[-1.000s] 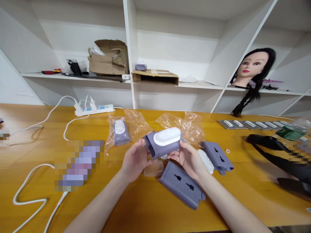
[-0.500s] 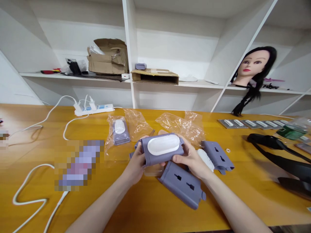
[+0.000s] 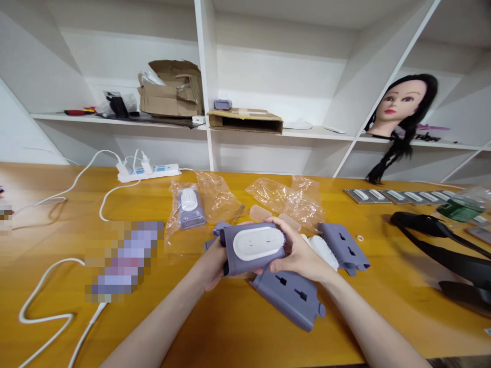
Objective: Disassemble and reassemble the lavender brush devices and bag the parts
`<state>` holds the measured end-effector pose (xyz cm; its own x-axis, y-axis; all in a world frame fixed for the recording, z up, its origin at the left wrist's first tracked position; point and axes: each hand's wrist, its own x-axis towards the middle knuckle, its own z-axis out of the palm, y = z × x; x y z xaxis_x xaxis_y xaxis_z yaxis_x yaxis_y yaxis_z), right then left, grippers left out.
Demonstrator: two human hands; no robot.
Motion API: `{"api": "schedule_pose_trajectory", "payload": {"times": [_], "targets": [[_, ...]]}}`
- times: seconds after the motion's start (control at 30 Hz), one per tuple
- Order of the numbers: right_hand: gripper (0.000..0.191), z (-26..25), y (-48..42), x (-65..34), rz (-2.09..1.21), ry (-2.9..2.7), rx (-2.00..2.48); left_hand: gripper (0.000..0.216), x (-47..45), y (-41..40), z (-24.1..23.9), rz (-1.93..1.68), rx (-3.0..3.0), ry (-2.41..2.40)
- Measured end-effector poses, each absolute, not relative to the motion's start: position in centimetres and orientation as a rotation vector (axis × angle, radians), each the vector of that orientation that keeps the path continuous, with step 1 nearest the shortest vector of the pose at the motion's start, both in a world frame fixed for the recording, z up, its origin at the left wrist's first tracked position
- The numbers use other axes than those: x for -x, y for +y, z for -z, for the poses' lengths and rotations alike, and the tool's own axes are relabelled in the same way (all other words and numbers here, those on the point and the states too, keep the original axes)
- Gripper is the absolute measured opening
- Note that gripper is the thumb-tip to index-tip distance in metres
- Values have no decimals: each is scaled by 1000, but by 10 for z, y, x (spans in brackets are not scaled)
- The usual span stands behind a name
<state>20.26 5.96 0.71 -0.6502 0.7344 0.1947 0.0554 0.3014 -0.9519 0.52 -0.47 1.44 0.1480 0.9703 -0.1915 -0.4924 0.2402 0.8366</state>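
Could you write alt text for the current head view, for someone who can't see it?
A left hand and right hand hold a purple case with a white oval piece over a wooden table. Two slotted purple cases lie near the right hand, with crumpled clear bags farther back. White shelves behind hold cardboard boxes and a mannequin head.

In from the middle of the surface's (image 3: 215, 332) near edge there's room to reach, until a cover (image 3: 293, 299) and, just past it, the case (image 3: 253, 266) between the hands (image 3: 301, 255) block the way. Toward the far edge, bags (image 3: 305, 204) crowd things. A cable (image 3: 88, 327) loops over the near left corner. Another lane opens between a second cover (image 3: 342, 248) and the black strap (image 3: 422, 223) by the right edge.
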Motion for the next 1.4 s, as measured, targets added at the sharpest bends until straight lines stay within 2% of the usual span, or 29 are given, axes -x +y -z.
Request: {"api": "schedule_pose_trajectory", "payload": {"times": [0.6, 1.03, 1.23, 1.4], "targets": [[91, -11, 58, -207, -1344, -2009, 692, 59, 1, -4, -16, -1236, -783, 808], [84, -8, 59, -208, -1368, -1981, 656, 49, -13, -1, -7, -1340, -697, 822], [83, -2, 71, -209, -1631, -1725, 584, 61, -15, -14, -15, -1372, -869, 806], [69, -2, 72, -209, -1894, -1470, 621, 72, -14, -33, -13, -1320, -1195, 604]]}}
